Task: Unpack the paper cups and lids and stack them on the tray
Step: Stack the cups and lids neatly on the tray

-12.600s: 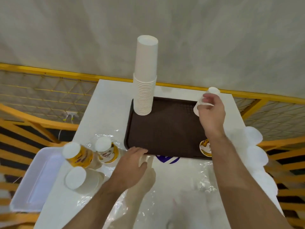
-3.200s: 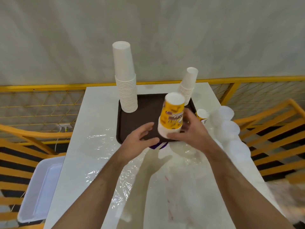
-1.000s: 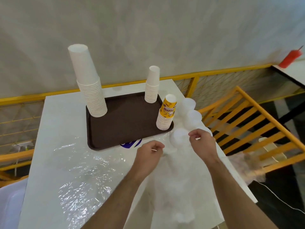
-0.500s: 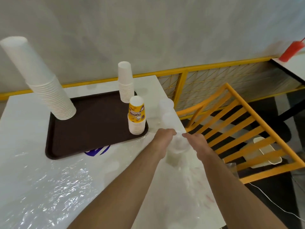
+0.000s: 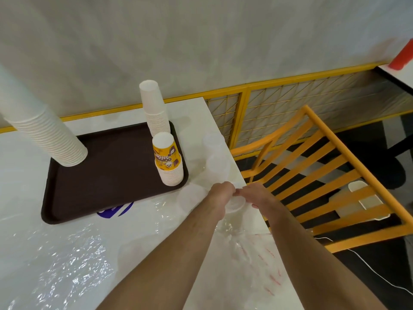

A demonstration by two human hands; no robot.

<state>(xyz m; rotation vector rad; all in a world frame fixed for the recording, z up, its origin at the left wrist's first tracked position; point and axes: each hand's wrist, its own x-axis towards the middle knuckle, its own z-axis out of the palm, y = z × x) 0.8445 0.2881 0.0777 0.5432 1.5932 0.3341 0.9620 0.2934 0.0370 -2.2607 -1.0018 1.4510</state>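
Three cup stacks (image 5: 168,162) already stood on the tray (image 5: 107,175), while both hands, left hand (image 5: 220,195) and right hand (image 5: 257,196), pinched the lids' wrapper (image 5: 233,203) at the table's right edge, lids still packed.

Tray (image 5: 107,175) middle lay open between three cup stacks: large (image 5: 47,135), white (image 5: 156,113), printed (image 5: 168,162).

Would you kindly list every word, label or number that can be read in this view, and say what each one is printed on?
"SHOP", upside down, on the yellow printed cup topping the near-right stack on the tray.
Smaller print and a cartoon figure below it on the same cup: too small to read.
Blue logo on the table, half hidden under the tray's edge: white letters, not legible.
Red marks on the clear plastic wrapping: blurred, unreadable.
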